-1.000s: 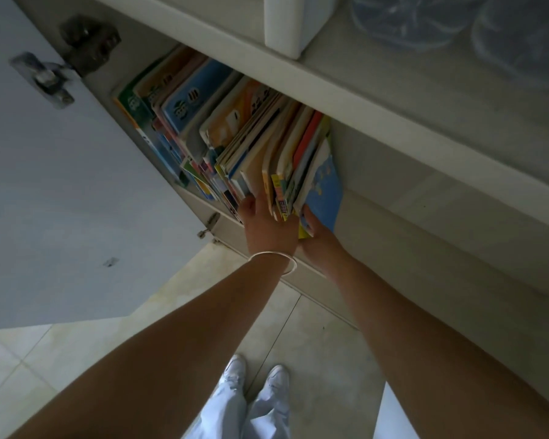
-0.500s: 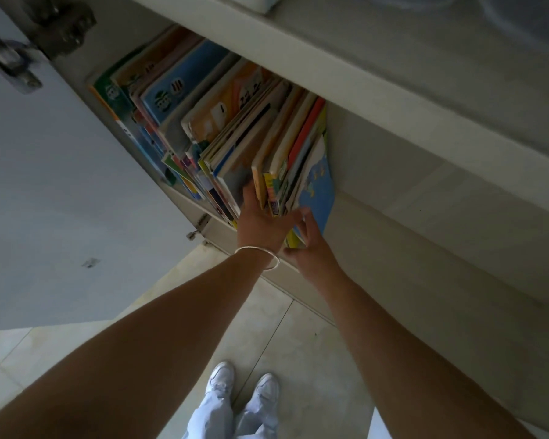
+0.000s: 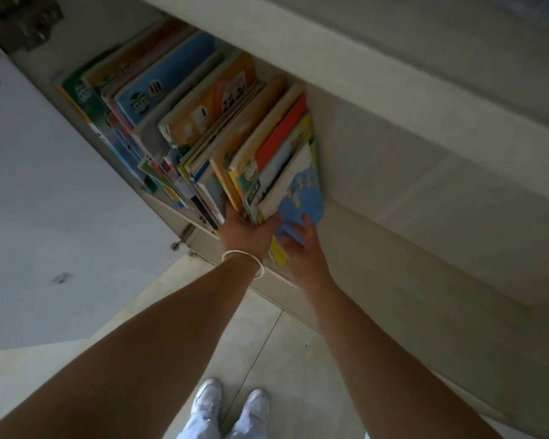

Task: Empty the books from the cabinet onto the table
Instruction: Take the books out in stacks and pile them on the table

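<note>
Both my hands clamp the colourful upright picture books: left hand gripping spines, right hand fingers curled on the blue cover.

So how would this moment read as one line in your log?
stage: gripping books | left hand: grips rightmost bundle of colourful books | right hand: on blue-covered book | white cabinet: still full
</note>
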